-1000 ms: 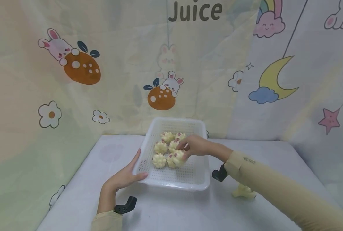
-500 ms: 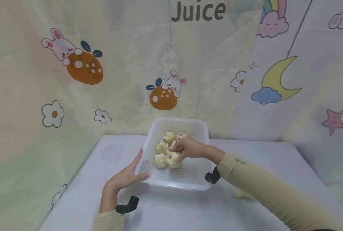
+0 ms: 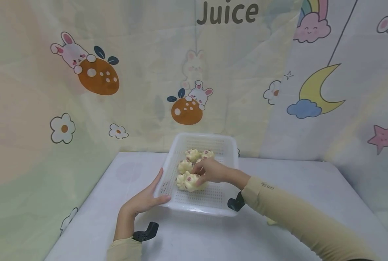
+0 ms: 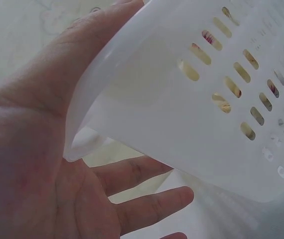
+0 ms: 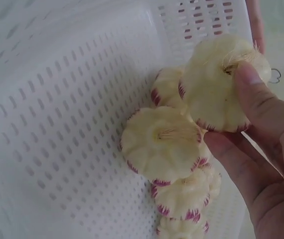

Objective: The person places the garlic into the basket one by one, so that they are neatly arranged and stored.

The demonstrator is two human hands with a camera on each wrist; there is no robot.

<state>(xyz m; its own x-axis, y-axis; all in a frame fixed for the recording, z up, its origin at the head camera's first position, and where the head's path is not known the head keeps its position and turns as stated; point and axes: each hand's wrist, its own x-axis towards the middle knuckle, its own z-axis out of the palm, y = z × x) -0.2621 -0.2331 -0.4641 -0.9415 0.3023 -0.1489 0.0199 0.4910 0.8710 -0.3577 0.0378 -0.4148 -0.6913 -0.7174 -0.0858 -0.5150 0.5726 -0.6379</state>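
A white plastic basket [image 3: 224, 195] with slotted walls holds several pale garlic bulbs [image 3: 184, 166] with purple-streaked edges. My right hand [image 3: 213, 171] is over the basket and pinches one garlic bulb [image 5: 216, 84] by thumb and fingers, slightly above the others. Beneath it, part of the front row is hidden. At the basket's near left corner, my left hand [image 3: 141, 199] holds the rim, which lies between thumb and fingers. In the left wrist view, the lower fingers [image 4: 152, 211] stretch out below the basket wall.
Another pale piece [image 3: 271, 222] lies on the white table [image 3: 194, 239] to the right, mostly hidden by my right sleeve [image 3: 288, 206]. A printed cloth [image 3: 141, 90] hangs behind the table. Each wrist wears a black camera mount [image 3: 146, 232].
My right hand has shifted left with the garlic bulb, across the front row. The left hand stays on the basket. The head view has turned slightly left.
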